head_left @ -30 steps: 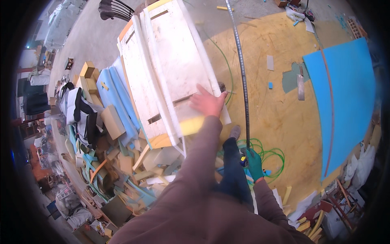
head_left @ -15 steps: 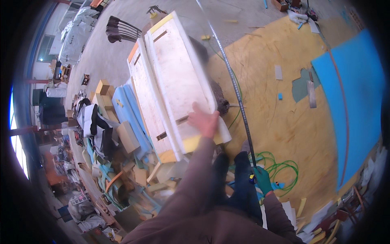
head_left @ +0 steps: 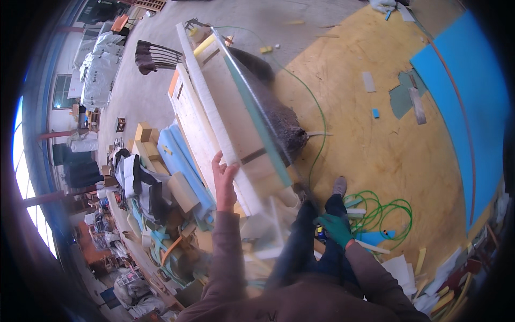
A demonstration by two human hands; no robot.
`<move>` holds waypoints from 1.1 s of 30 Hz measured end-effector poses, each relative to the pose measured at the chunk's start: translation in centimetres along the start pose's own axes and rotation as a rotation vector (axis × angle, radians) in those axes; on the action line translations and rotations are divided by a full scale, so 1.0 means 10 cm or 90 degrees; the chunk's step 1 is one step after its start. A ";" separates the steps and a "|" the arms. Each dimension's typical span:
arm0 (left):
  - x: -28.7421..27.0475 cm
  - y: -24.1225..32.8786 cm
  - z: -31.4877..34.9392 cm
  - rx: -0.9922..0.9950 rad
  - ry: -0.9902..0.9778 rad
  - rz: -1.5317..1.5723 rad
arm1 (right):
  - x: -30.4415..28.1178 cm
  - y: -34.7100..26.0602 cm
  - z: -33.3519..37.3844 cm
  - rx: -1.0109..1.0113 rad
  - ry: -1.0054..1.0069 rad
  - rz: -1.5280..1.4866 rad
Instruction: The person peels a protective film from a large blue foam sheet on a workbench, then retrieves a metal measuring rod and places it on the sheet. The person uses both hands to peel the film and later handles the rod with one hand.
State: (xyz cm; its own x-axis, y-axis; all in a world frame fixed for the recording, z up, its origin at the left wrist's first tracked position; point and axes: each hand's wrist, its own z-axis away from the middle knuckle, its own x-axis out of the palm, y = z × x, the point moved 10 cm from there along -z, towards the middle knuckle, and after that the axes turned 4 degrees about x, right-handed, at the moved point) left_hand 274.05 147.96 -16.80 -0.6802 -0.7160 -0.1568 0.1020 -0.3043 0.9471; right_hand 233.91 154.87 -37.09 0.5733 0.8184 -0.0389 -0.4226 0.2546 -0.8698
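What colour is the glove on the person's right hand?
Green, with an orange cuff; the glove on the right hand shows in the head view, low beside the legs.
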 end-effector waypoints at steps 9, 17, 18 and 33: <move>-0.02 -0.12 -0.05 -0.018 -0.029 -0.001 | 0.87 -0.14 -0.74 -0.094 0.023 -0.121; -0.04 -0.06 -0.06 -0.008 -0.054 0.048 | 1.31 -0.08 -0.69 0.172 -0.068 -0.232; -0.05 -0.03 -0.06 -0.003 -0.051 0.052 | 1.29 -0.14 -0.74 0.103 -0.037 -0.178; 0.03 0.13 0.00 -0.019 -0.084 0.125 | 1.01 -0.70 -0.61 -0.138 0.092 0.047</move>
State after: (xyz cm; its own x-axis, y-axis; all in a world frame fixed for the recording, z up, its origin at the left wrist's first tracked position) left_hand 274.01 147.30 -15.60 -0.7341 -0.6755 0.0695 0.2618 -0.1871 0.9468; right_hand 246.95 158.17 -34.40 0.6472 0.7449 -0.1622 -0.3152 0.0677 -0.9466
